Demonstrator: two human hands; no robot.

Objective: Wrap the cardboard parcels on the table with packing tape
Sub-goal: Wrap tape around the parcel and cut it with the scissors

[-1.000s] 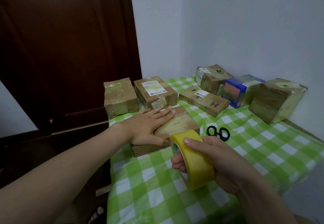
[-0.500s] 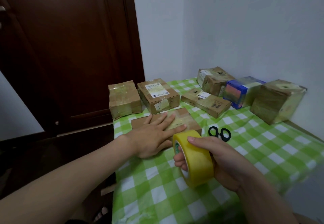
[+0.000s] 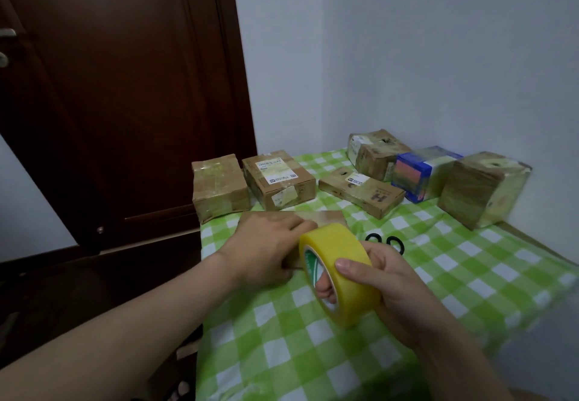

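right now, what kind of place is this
Most likely a room in a home, set up for packing: a green checked tablecloth against white walls, a dark wooden door beside it, and taped parcels lined up.

"H" printed on flat box [image 3: 360, 192]; stickers [image 3: 275, 170] too blurry.

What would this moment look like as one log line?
left hand: rests on flat parcel | right hand: grips yellow tape roll | scissors: on tablecloth behind roll
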